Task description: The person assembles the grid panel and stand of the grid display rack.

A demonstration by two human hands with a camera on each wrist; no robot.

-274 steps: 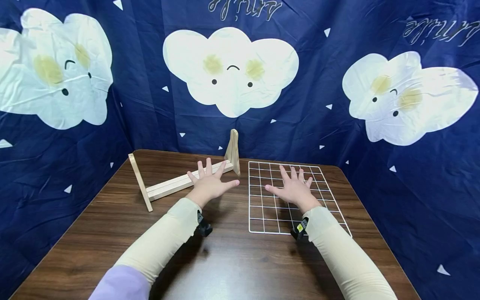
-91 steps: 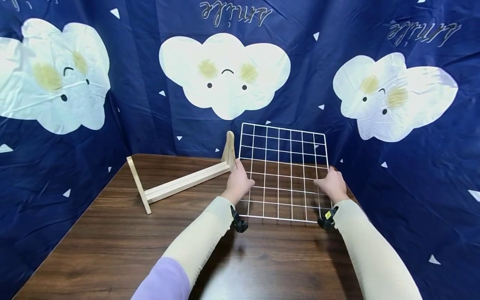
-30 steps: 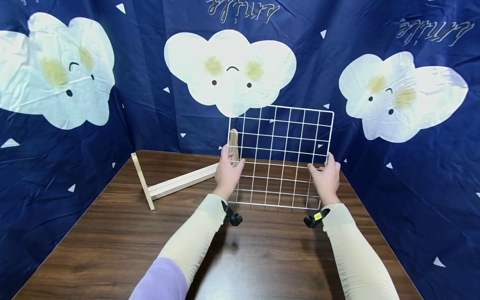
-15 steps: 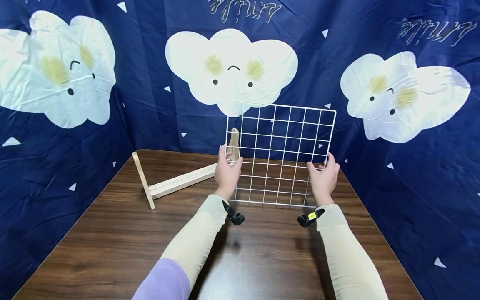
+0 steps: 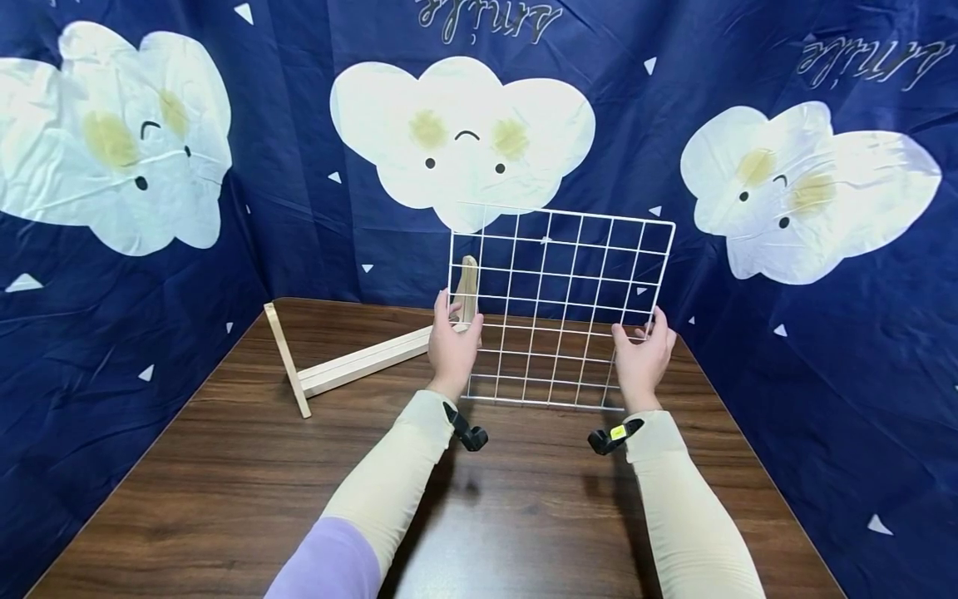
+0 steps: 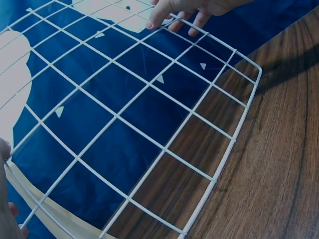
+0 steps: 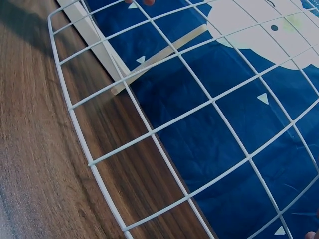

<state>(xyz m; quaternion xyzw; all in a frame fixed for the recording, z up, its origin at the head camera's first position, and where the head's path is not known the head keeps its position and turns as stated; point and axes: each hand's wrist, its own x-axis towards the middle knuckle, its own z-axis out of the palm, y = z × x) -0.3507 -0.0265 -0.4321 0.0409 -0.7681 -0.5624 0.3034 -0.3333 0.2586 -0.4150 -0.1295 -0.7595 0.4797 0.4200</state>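
A white wire grid panel point(image 5: 537, 299) is held up by both hands, its top edge leaning away toward the curtain. My left hand point(image 5: 452, 353) grips its left side wire, thumb in front and fingers behind. On the opposite side wire, my right hand point(image 5: 641, 362) holds it the same way. Whether the lower edge touches the table cannot be told. Behind the left hand stands a wooden frame: a long crossbar point(image 5: 367, 362) joins a left upright point(image 5: 288, 360) and a right upright point(image 5: 467, 283). The right upright shows through the grid and is partly hidden by the hand.
The brown wooden table point(image 5: 486, 516) ends at a dark blue curtain point(image 5: 299, 233) with white clouds, which encloses the back and both sides. A black wrist camera point(image 5: 470, 434) hangs under the left wrist, another point(image 5: 609, 438) under the right.
Both hands, first spread above the table and flat grid, took the grid by its sides and raised it upright. In the last half second it has tilted slightly, its lower edge shifting back.
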